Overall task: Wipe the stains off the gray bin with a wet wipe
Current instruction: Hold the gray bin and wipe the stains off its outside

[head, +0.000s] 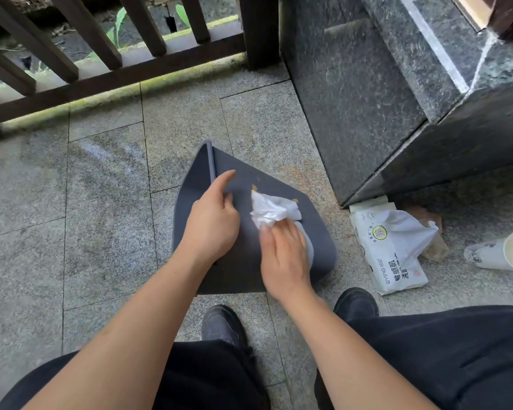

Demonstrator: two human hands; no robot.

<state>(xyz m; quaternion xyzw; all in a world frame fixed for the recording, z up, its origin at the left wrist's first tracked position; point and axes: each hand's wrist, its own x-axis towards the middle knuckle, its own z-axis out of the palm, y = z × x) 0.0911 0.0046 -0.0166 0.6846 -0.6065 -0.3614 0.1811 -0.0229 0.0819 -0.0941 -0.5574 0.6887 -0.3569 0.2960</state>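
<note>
Bin: I see the gray bin [243,261] lying on its side on the stone floor [101,202], between my two shoes, its broad flat side turned up toward me; I cannot see into its opening from here
Stains: small orange-brown marks [254,187] sit on the bin's upturned face, just beyond the wipe, with another spot [294,200] near the right edge
Wipe: the white wet wipe [271,210] is crumpled and lies against the bin's upper surface, sticking out past my fingertips
Right hand: my right hand [285,255] grips the wipe, fingers curled round its bunched end and pressing it onto the bin
Left hand: my left hand [212,220] rests on the bin beside the raised ridge, index finger stretched forward, the other fingers loosely bent, thumb tucked toward the wipe; it grasps nothing I can make out
Wipe pack: a white packet of wipes [388,261] lies on the floor to the right of the bin, apart from it, with a sheet pulled partly out of its top
Cup: a white paper cup [504,253] lies on its side at the right edge, mouth toward me; its inside looks pale, and I cannot tell whether anything is in it
Surroundings: a dark wooden railing [116,72] runs across the top, and a dark polished stone block [367,99] stands at the right
</note>
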